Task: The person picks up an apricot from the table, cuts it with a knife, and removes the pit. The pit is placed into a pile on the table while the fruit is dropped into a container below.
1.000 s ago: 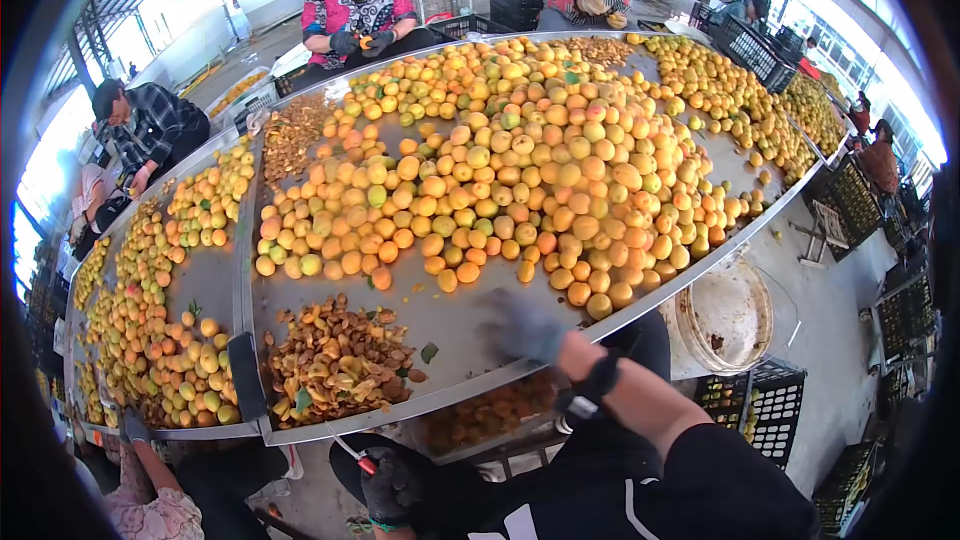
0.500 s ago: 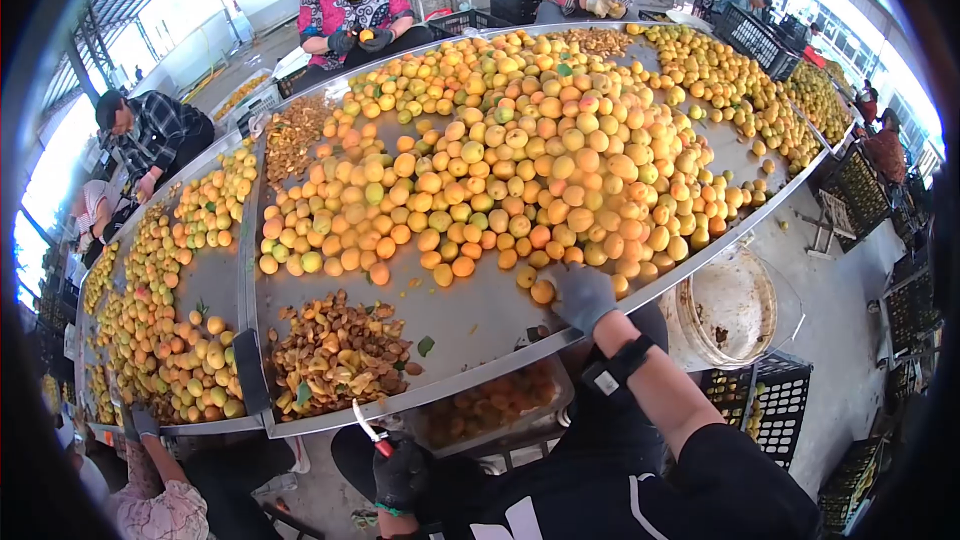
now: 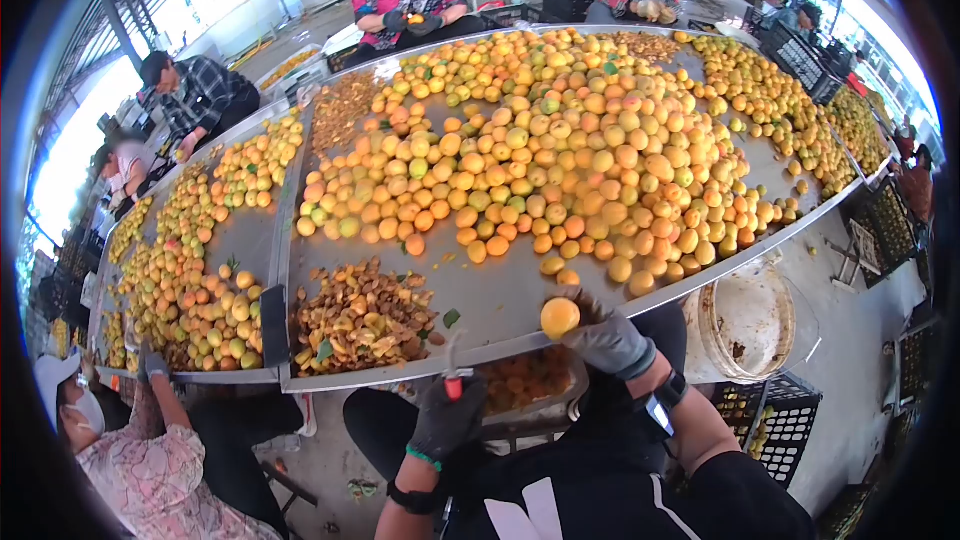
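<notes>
My right hand (image 3: 612,340), in a dark grey glove, grips a yellow-orange apricot (image 3: 560,318) just above the table's near edge. My left hand (image 3: 447,420), gloved too, is closed round a small red-handled pitting knife (image 3: 454,387); its pale curved blade points up and is blurred. A large heap of apricots (image 3: 560,160) covers much of the metal table (image 3: 490,315). Left of my hands lies a pile of pitted halves, skins and stones (image 3: 360,320) with a few green leaves.
Below the near edge sits a clear bin (image 3: 525,380) of orange fruit. A dirty white bucket (image 3: 745,325) and black crates (image 3: 790,425) stand at my right. A co-worker (image 3: 150,460) sits at my left; others sit across the table. A raised divider (image 3: 275,325) splits the table.
My right hand has picked the apricot off the table and brought it nearer me. My left hand has risen with the knife towards the table's edge. The view has shifted.
</notes>
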`<state>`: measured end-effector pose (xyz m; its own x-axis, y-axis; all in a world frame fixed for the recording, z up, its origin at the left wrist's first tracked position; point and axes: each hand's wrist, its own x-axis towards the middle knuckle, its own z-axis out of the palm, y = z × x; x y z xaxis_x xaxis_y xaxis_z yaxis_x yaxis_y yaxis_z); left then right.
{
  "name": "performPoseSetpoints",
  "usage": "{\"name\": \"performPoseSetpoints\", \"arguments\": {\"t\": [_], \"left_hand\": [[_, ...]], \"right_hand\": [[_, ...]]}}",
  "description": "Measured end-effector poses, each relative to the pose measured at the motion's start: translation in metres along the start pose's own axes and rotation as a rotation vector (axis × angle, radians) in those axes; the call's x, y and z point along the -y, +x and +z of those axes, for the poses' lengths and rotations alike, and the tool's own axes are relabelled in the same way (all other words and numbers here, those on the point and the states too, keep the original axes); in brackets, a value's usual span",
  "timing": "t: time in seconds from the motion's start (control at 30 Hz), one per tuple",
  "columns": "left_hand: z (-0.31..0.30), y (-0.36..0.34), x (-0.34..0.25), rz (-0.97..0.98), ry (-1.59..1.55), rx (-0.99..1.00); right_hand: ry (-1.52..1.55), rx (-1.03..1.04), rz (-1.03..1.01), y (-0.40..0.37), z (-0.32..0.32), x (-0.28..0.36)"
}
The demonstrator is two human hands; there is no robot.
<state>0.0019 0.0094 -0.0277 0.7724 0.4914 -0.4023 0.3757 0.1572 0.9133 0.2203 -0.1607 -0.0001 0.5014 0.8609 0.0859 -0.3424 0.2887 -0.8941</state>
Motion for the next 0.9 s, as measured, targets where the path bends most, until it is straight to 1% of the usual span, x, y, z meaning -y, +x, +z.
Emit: {"name": "performPoseSetpoints", "arguments": {"t": [0.03, 0.07, 0.1, 0.17, 0.2, 0.23, 0.3, 0.33, 0.37, 0.4, 0.43, 0.47, 0.53, 0.57, 0.63, 0.67, 0.73, 0.77, 0.83, 0.87, 0.9], "left_hand": [[0.003, 0.004, 0.007, 0.032, -0.026, 0.037], [0.005, 0.005, 0.01, 0.067, -0.051, 0.074], [0.008, 0.0, 0.003, 0.058, -0.052, 0.055], [0.016, -0.018, -0.024, 0.428, 0.453, -0.017], [0.019, -0.024, -0.035, 0.27, 0.392, 0.021], [0.021, -0.025, -0.036, 0.264, 0.39, 0.012], [0.022, -0.029, -0.035, 0.27, 0.445, -0.021], [0.021, -0.029, -0.034, 0.263, 0.445, -0.022], [0.02, -0.029, -0.032, 0.298, 0.484, -0.051], [0.02, -0.029, -0.031, 0.337, 0.523, -0.08], [0.02, -0.029, -0.033, 0.336, 0.523, -0.078], [0.021, -0.031, -0.036, 0.355, 0.572, -0.092], [0.022, -0.033, -0.035, 0.37, 0.621, -0.104], [0.023, -0.033, -0.034, 0.36, 0.592, -0.098], [0.024, -0.035, -0.034, 0.344, 0.564, -0.091], [0.025, -0.036, -0.036, 0.348, 0.533, -0.078], [0.028, -0.038, -0.034, 0.348, 0.502, -0.064], [0.029, -0.036, -0.031, 0.378, 0.466, -0.067], [0.032, -0.035, -0.029, 0.406, 0.43, -0.08], [0.033, -0.035, -0.031, 0.38, 0.432, -0.087], [0.035, -0.036, -0.031, 0.352, 0.433, -0.092]], "right_hand": [[0.095, 0.011, 0.116, -0.006, 0.01, -0.007], [0.418, 0.01, 0.233, -0.008, 0.014, -0.017], [0.427, 0.022, 0.247, -0.008, 0.019, -0.02], [0.782, 0.118, 0.387, -0.009, 0.027, -0.022], [0.776, 0.137, 0.401, -0.01, 0.029, -0.027], [0.779, 0.143, 0.411, -0.012, 0.033, -0.029], [0.154, 0.007, 0.258, -0.018, 0.047, -0.029], [-0.037, 0.014, 0.234, -0.017, 0.05, -0.025], [-0.034, 0.013, 0.24, -0.019, 0.05, -0.028], [-0.262, 0.083, 0.073, -0.021, 0.049, -0.03], [-0.49, 0.153, -0.097, -0.021, 0.05, -0.029], [-0.49, 0.152, -0.096, -0.023, 0.052, -0.028], [-0.293, 0.082, 0.063, -0.028, 0.058, -0.022], [-0.292, 0.082, 0.064, -0.029, 0.055, -0.025], [0.561, 0.187, 0.402, -0.03, 0.047, -0.031], [0.563, 0.186, 0.406, -0.032, 0.048, -0.032], [0.463, -0.074, 0.505, -0.034, 0.059, -0.03], [0.465, -0.072, 0.507, -0.033, 0.065, -0.034], [0.539, -0.321, 0.435, -0.032, 0.077, -0.043], [0.54, -0.316, 0.441, -0.032, 0.08, -0.043], [0.562, -0.253, 0.423, -0.033, 0.082, -0.042]]}}
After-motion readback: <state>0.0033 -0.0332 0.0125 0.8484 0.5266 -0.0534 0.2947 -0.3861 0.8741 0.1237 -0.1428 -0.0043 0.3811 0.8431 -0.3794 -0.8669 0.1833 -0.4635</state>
